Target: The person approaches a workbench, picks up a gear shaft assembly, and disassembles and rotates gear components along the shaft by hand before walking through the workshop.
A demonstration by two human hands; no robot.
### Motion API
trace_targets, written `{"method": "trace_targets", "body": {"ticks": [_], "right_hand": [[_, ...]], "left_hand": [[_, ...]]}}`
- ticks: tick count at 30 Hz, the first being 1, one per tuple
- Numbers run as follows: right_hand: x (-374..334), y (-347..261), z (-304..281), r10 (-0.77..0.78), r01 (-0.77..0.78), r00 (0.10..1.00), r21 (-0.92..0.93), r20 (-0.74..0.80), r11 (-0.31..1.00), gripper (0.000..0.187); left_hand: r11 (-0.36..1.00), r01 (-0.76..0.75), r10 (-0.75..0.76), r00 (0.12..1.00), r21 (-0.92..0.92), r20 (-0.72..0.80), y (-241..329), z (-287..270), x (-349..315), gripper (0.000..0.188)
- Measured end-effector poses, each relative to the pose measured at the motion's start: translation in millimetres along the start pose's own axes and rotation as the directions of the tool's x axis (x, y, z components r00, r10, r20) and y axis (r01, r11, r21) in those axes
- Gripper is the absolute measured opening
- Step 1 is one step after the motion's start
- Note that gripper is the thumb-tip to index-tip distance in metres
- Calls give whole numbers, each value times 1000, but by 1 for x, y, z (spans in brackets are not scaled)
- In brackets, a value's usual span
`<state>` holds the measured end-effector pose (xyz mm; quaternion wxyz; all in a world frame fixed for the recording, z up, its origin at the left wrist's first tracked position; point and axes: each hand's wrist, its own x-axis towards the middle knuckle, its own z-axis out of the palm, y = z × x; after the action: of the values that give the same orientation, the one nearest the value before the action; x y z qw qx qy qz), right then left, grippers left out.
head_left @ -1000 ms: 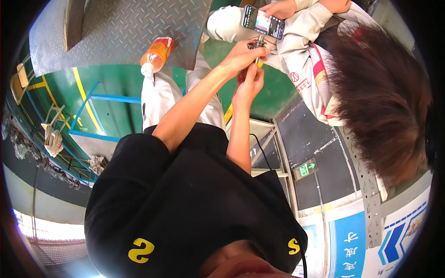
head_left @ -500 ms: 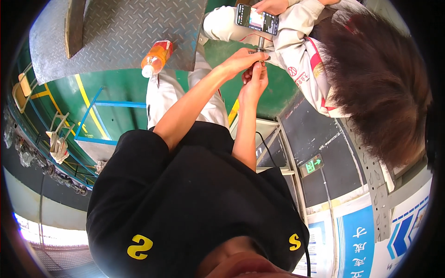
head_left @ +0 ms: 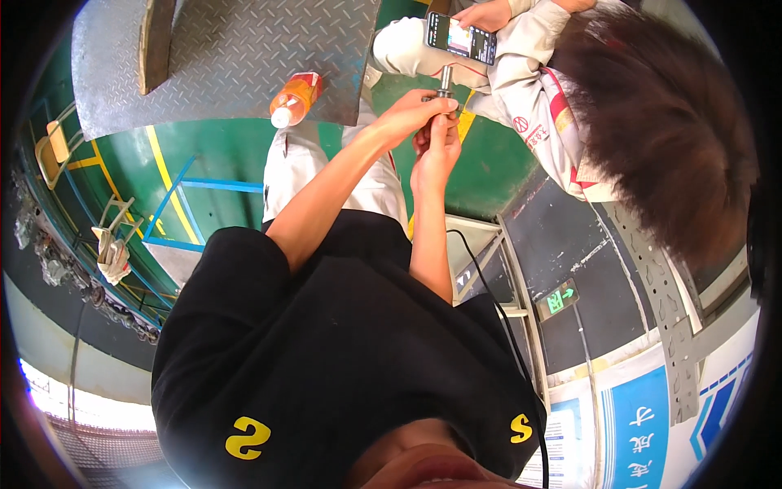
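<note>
My left hand (head_left: 411, 112) and my right hand (head_left: 437, 153) meet in front of me, closed around a metal shaft part (head_left: 446, 79). Its smooth silver rod points up and away from my fingers. A darker collar shows where the left thumb and fingers pinch it. The right fingers curl close below, thumb raised against the lower end, which the hands mostly hide. Left of my hands, a bottle of orange drink (head_left: 296, 99) with a white cap lies on its side at the edge of a metal tread-plate surface (head_left: 244, 49).
At the right sits another person in a light uniform (head_left: 521, 106), close to my hands, holding a phone (head_left: 461, 38). A wooden block (head_left: 155, 45) stands on the tread plate. Blue-framed stands (head_left: 220, 186) and stools (head_left: 112, 244) are at the left. A black cable (head_left: 497, 301) runs past my right arm.
The view has shifted a little. My hands have turned the shaft, so more of its silver rod shows and it stands straighter. Both hands still hold it.
</note>
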<state>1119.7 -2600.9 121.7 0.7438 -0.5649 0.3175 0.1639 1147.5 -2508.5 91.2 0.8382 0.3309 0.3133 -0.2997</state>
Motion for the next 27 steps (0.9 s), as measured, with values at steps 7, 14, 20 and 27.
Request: {"method": "trace_targets", "body": {"ticks": [7, 14, 20, 27], "right_hand": [[-82, 5, 6, 34, -8, 987, -160, 159, 987, 20], [-135, 17, 98, -187, 264, 907, -164, 377, 950, 18], [-229, 67, 163, -181, 443, 774, -314, 607, 840, 17], [-400, 199, 331, -15, 436, 388, -169, 921, 884, 14]], "left_hand": [[988, -129, 130, 992, 83, -5, 20, -19, -74, 41], [943, -332, 331, 943, 27, 43, 60, -65, -191, 41], [789, -597, 598, 800, -142, -42, 65, -165, -308, 41], [455, -882, 871, 412, 123, -268, 68, -344, -574, 41]]}}
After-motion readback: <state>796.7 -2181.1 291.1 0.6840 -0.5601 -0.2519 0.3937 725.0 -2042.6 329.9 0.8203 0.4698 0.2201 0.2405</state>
